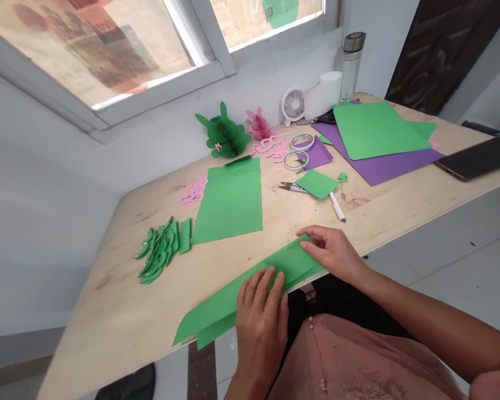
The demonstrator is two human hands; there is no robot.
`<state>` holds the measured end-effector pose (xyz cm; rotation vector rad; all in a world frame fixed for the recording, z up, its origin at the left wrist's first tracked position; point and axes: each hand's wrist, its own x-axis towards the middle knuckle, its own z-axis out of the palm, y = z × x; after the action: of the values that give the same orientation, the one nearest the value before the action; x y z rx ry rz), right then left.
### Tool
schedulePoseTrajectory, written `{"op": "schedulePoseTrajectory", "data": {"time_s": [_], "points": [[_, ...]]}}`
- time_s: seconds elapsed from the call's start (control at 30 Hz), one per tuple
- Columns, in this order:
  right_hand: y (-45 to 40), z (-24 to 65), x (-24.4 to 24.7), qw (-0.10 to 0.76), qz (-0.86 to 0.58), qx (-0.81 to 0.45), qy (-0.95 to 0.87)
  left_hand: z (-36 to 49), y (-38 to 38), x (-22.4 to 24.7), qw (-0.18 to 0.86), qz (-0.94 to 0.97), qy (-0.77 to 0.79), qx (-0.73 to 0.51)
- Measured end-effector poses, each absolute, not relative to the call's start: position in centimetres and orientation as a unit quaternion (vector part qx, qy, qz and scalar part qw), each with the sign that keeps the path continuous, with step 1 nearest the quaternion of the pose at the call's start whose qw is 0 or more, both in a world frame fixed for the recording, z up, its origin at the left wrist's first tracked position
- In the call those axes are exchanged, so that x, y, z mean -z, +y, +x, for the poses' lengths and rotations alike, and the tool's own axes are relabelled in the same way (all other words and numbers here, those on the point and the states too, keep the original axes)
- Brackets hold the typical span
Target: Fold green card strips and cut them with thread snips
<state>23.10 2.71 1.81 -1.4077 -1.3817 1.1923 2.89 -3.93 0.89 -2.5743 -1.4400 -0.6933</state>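
Note:
A folded sheet of green paper (216,303) lies slantwise along the table's front edge, its lower layer showing beneath the upper one and hanging slightly over the edge. My left hand (260,319) rests flat on the paper near its middle, fingers stretched out. At the paper's right end, my right hand (337,253) grips the corner between thumb and fingers. Behind them lies a larger green sheet (231,203). To its left is a heap of cut green paper pieces (162,253).
Scissors (294,187) lie partly under a green square (317,183), beside a white pen (337,206). Tape rolls (295,160), green sheets (379,130) over purple paper (373,172), and a phone (479,158) lie right. A fan (294,105) and bottle (352,66) stand behind.

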Motion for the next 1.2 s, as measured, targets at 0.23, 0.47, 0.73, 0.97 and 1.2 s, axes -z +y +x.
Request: {"op": "schedulePoseTrajectory", "data": {"time_s": [0.23,0.47,0.73,0.97,1.2], "points": [[1.6,22.5,-3.3,0.408,-0.57,-0.38,-0.604,2.0,-0.9,-7.3,-0.181,-0.818,-0.484,0.253],[1.1,21.6,-4.1,0.428,-0.55,-0.32,-0.642,4.0,4.6,-8.5,-0.389,-0.739,-0.517,0.187],[1.0,21.7,-4.2,0.42,-0.554,-0.305,-0.651,4.3,5.7,-8.4,-0.535,-0.667,-0.491,0.166],[0.7,21.8,-4.3,0.417,-0.55,-0.329,-0.645,4.7,5.7,-8.8,-0.59,-0.617,-0.49,0.178],[1.6,22.1,-4.1,0.421,-0.558,-0.417,-0.581,4.5,6.0,-8.2,-0.555,-0.656,-0.485,0.162]]}}
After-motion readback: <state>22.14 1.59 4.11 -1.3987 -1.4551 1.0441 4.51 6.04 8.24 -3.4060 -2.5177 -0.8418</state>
